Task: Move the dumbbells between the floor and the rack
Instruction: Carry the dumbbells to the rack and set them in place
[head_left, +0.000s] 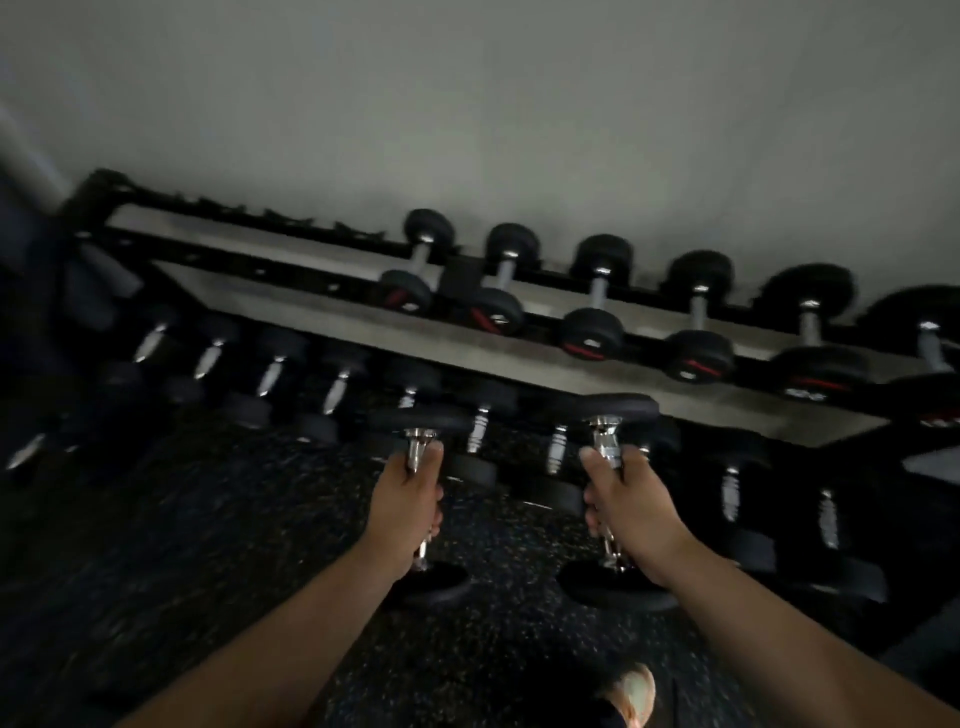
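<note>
1. Left hand (410, 499) is wrapped tight around the chrome handle of the left dumbbell (423, 421); right hand (631, 506) is clamped the same way on the right dumbbell (615, 408).
2. Both dumbbells are in the air, handles pointing toward 12 o'clock, far heads level with the front edge of the rack (467, 340), near heads over the speckled floor (208, 519).
3. Upper tier: six dumbbells from centre out to 3 o'clock; bare shelf toward 10 o'clock. Lower tier: a full-looking row, blurred and dim.
4. Step, as I judge it: mid-carry between floor and rack. Direction cannot be told from this view.
5. Next move, if racking: bring each head squarely over an open slot and lower both together, wrists firm, fingers clear of the shelf lip.
6. My shoe (631, 693) sits at 6 o'clock, under the load path; worth minding.
</note>
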